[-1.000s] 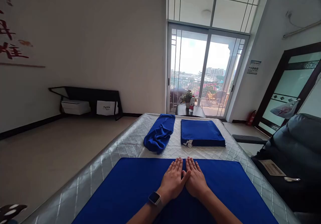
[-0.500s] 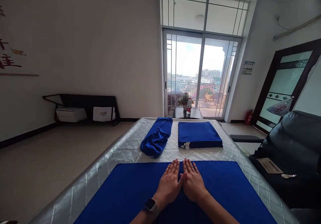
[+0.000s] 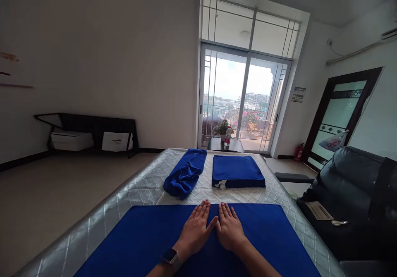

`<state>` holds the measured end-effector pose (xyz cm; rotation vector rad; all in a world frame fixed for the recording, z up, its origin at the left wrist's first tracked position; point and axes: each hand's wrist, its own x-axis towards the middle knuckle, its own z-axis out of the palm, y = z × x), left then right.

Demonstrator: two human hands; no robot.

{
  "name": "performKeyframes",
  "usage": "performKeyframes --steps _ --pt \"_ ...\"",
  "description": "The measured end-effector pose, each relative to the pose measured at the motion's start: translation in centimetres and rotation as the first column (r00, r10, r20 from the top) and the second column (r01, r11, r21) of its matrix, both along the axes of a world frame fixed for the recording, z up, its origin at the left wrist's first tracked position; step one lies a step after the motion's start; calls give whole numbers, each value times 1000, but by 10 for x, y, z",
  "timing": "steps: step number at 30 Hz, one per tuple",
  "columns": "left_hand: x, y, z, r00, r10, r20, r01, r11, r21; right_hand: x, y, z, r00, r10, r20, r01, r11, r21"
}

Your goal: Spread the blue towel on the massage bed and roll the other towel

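Observation:
A blue cloth (image 3: 149,231) lies spread out smooth over the near part of the quilted silver cover (image 3: 108,211). My left hand (image 3: 197,229), with a watch on its wrist, rests flat on the cloth near its far edge, fingers stretched forward. Close beside it my right hand (image 3: 229,226) is flat on the cloth too, palm down, the thumbs almost meeting. Beyond the hands, to the right, sits a neat stack of folded blue cloths (image 3: 238,170) with white tags at its front corner. Left of that stack lies a crumpled blue cloth (image 3: 186,173).
A black armchair (image 3: 350,186) stands at the right, with a brown card (image 3: 319,211) on its seat. Past the far edge is a small table (image 3: 214,145) with a plant and a bottle (image 3: 227,136). A black rack (image 3: 96,124) leans by the left wall.
The view has shifted slightly, so things appear further left. Both hands stay flat on the cloth, with the thumbs slightly further apart. The stack and the crumpled cloth have not moved.

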<state>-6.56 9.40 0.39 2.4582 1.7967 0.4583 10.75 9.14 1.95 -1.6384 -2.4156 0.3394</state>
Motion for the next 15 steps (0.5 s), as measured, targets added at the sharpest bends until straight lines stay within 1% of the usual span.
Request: performKeyframes --steps 3,8,11,13,15 --pt "-10 3 0 1000 17 -2 -17 998 -53 3 1 0 1000 -19 -5 19 1000 -1" --pt "-23 2 9 1000 16 -17 -18 997 -79 2 -1 3 999 -32 2 32 999 -13" --pt "-34 1 12 1000 18 -15 -20 994 -107 10 -2 5 1000 -28 13 29 999 -15" --pt "-54 0 12 999 38 -10 -39 991 -125 26 -1 5 999 -17 30 18 1000 -16" --pt "-86 -2 11 997 76 -9 -77 987 -139 53 2 5 998 -18 54 19 1000 -14"
